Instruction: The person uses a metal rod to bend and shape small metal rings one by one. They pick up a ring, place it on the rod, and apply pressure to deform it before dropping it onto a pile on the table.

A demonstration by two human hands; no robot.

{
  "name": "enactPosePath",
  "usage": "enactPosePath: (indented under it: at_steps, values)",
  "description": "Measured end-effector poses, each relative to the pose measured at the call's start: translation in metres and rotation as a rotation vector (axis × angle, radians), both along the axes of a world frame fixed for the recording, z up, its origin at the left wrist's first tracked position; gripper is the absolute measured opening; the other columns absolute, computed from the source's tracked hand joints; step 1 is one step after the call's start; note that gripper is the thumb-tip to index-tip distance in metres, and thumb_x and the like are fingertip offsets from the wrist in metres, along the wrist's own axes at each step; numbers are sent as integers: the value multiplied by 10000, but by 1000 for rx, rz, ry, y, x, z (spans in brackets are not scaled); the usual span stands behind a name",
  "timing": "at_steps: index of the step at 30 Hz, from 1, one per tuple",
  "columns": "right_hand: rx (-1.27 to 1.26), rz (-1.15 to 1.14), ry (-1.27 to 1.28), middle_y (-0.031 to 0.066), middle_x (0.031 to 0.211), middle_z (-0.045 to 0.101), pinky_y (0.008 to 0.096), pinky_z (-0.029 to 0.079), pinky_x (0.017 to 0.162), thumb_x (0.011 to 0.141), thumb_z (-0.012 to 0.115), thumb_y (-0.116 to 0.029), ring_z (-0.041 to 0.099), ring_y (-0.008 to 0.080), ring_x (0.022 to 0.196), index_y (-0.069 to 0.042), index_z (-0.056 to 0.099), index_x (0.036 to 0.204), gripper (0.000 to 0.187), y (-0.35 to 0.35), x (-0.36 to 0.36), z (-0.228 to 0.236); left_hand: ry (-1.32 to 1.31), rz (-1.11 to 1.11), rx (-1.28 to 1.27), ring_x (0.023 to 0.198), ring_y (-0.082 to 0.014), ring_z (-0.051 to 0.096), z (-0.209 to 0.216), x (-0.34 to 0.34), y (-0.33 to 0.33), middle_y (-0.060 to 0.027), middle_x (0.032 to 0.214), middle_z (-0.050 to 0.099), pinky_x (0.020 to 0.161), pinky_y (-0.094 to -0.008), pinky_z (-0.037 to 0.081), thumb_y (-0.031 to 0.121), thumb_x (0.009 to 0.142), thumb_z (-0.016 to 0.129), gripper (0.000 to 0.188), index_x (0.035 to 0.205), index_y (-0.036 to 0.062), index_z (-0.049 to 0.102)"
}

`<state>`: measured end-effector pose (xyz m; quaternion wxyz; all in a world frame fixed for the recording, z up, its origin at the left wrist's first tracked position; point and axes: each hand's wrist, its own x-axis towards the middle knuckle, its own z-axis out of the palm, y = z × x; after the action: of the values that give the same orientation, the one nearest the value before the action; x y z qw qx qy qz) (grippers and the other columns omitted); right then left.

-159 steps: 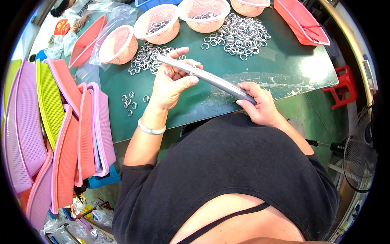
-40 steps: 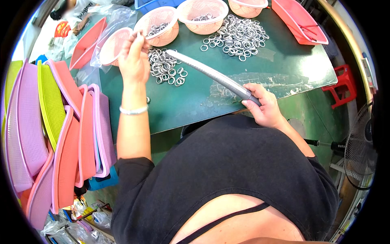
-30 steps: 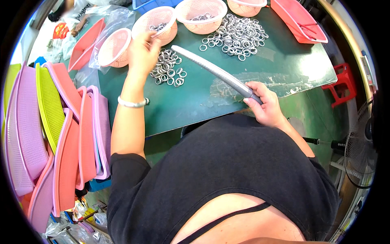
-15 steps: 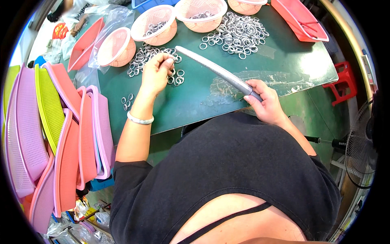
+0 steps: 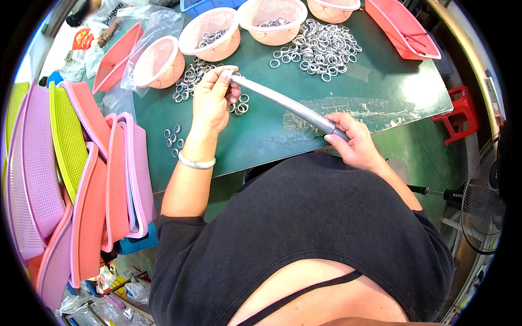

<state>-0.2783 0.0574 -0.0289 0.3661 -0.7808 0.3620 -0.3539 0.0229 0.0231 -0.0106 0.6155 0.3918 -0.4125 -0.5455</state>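
My right hand point(image 5: 352, 137) grips the dark handle of a tapered grey metal ring mandrel point(image 5: 293, 104), which slants up to the left above the table. At its thin end, my left hand point(image 5: 215, 100) pinches a small silver ring point(image 5: 230, 74) between thumb and fingers. The ring is at the tip; whether it is around it or only touching, I cannot tell. Just below the left fingers lie a few loose rings point(image 5: 242, 109). A pile of rings point(image 5: 187, 81) spreads behind that hand, partly hidden by it. Several more rings point(image 5: 173, 138) lie left of the wrist.
A large ring heap point(image 5: 326, 51) covers the table's far middle. Pink mesh baskets point(image 5: 209, 51) line the back, some with rings inside. A red tray point(image 5: 399, 32) sits far right, near a red stool point(image 5: 461, 117). Stacked plastic baskets point(image 5: 81, 179) crowd the left; a fan point(image 5: 481, 190) stands right.
My left hand has moved slightly right and met the mandrel's tip, bringing the ring to it. The mandrel's tip has dipped a little. More rings show left of my forearm.
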Motion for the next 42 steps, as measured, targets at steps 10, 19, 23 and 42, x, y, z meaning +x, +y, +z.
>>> enactPosePath:
  at_steps: [10, 19, 23, 42]
  values:
    - [-2, -34, 44, 140, 787, 601, 328, 467, 634, 772, 620, -85, 615, 288, 719, -13, 510, 1059, 316, 3, 2, 4, 24, 78, 26, 662, -98, 554, 9, -17, 15, -46, 809, 593, 581, -201, 445, 107, 887, 538, 182, 1027, 1, 589]
    - [1, -16, -29, 138, 808, 602, 310, 469, 644, 767, 627, -67, 620, 265, 727, -13, 514, 1060, 318, 3, 1, 0, 124, -22, -83, 832, -130, 575, 3, -21, 13, -118, 1012, 606, 737, -253, 486, 82, 887, 517, 223, 1095, 12, 552]
    - [-10, -8, -23, 135, 830, 602, 303, 469, 651, 759, 633, -55, 619, 255, 737, -13, 520, 1058, 322, 3, 3, 5, 195, -161, -14, 884, -162, 578, 3, -25, 18, -128, 1031, 598, 790, -273, 483, 79, 874, 523, 213, 1075, 15, 554]
    - [-176, 34, 18, 137, 875, 617, 328, 480, 633, 722, 659, -55, 617, 297, 734, -11, 527, 1056, 361, 4, 3, 3, 229, -166, -119, 970, -176, 548, -5, -49, 54, -126, 1083, 579, 836, -296, 425, 63, 844, 526, 258, 1088, -7, 568]
